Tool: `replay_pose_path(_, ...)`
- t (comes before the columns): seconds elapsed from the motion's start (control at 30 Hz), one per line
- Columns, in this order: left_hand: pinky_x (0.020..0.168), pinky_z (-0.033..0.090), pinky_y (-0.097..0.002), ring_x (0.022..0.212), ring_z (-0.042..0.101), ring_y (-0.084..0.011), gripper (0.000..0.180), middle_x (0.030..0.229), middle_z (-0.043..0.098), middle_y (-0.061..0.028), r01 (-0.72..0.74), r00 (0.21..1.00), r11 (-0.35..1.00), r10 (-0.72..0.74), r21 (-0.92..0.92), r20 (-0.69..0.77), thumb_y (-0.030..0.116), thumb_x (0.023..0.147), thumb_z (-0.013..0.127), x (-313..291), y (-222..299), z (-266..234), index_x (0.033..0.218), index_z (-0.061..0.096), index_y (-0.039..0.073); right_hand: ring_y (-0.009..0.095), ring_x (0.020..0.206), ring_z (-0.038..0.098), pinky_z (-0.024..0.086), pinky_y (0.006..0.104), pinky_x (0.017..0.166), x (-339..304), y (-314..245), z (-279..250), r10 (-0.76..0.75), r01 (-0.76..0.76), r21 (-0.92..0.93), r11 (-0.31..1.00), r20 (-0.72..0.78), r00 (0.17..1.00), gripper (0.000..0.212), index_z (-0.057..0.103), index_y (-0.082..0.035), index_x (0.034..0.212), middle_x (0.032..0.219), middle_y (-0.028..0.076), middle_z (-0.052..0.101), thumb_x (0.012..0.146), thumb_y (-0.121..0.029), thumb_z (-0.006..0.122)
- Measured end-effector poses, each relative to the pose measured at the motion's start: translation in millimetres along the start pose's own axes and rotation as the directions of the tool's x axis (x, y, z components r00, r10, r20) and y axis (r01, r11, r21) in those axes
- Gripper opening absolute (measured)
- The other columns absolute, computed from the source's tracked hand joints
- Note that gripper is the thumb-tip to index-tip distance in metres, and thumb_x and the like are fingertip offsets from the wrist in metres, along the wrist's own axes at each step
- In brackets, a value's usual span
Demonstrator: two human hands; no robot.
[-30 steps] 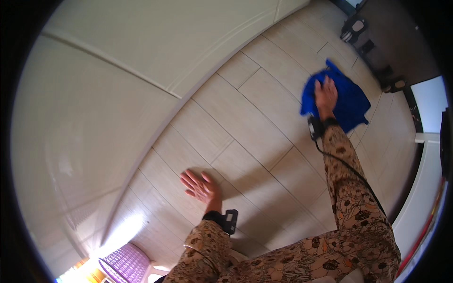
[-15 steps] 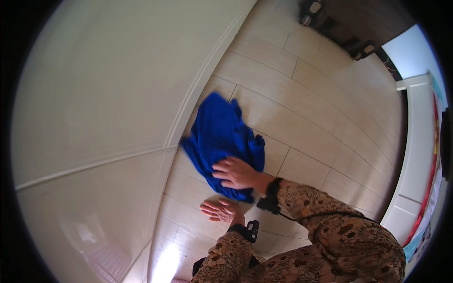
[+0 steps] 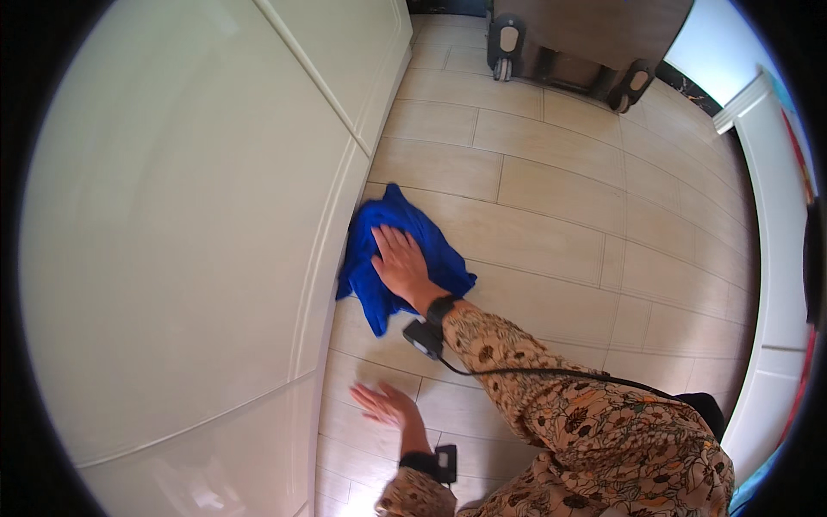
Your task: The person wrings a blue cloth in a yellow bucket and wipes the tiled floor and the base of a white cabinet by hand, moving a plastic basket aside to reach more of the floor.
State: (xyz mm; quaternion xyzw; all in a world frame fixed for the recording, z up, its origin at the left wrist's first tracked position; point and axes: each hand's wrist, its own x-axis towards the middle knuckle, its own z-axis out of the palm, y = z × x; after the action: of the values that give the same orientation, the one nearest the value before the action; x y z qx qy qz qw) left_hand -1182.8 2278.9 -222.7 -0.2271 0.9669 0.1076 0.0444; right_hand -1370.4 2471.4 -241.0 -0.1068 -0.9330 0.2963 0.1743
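A crumpled blue cloth [image 3: 431, 258] lies spread on the tiled floor, its left side against the foot of the white cabinet. My right hand [image 3: 401, 264] rests flat on top of it, fingers stretched out and pressing it to the tiles. Nearer to me, my left hand [image 3: 388, 405] hovers apart from the cloth with its fingers extended, holding nothing. Both wrists wear black bands with small devices, and a black cable runs along the right sleeve.
Glossy white cabinet panels [image 3: 198, 233] rise along the left side. A dark brown suitcase [image 3: 594, 34] on wheels stands at the far end of the beige tiled floor [image 3: 551, 233]. White furniture [image 3: 767, 258] borders the right, with colourful fabric at its edge.
My right hand has moved farther away, flattening onto the cloth's middle. The cloth is now more spread out and close to the cabinet foot. The view has shifted toward the suitcase.
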Motion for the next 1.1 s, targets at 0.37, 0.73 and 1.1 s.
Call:
replay_pose_path(0.37, 0.108, 0.009, -0.0545, 0.140, 0.007, -0.0282, 0.069, 0.151, 0.008, -0.0142, 0.245, 0.970, 0.966, -0.244, 0.079, -0.027, 0.050, 0.092, 0.021, -88.3, -41.8, -8.1, 0.143, 0.016, 0.004, 0.028, 0.129, 0.035, 0.023, 0.0408, 0.108, 42.0, 20.2, 4.4, 0.203, -0.202, 0.020, 0.979, -0.081, 0.976, 0.050, 0.038, -0.002, 0.133, 0.136, 0.016, 0.041, 0.084, -0.010, 0.040)
replay_pose_path(0.73, 0.109, 0.009, -0.0520, 0.139, 0.010, -0.0302, 0.060, 0.151, 0.013, -0.0118, 0.211, 0.963, 0.974, -0.193, 0.081, -0.188, 0.042, 0.094, 0.023, -110.2, -102.6, 16.2, 0.144, 0.019, 0.008, 0.028, 0.127, 0.036, 0.024, 0.0399, 0.108, 52.6, 8.2, -3.0, 0.087, -0.081, 0.051, 0.995, -0.128, 0.988, 0.052, 0.036, 0.002, 0.132, 0.135, 0.017, 0.040, 0.080, -0.004, 0.042)
replay_pose_path(1.1, 0.106, 0.016, -0.0540, 0.139, 0.013, -0.0282, 0.064, 0.149, 0.019, -0.0141, 0.072, 0.991, 0.991, -0.059, 0.111, -0.118, 0.046, 0.092, 0.032, -52.3, 24.9, -16.8, 0.140, 0.027, 0.005, 0.035, 0.116, 0.046, 0.035, 0.0408, 0.100, 33.4, -18.8, -14.2, 0.122, -0.072, 0.248, 0.966, -0.191, 0.974, 0.051, 0.036, 0.000, 0.131, 0.126, 0.022, 0.047, 0.083, -0.009, 0.048)
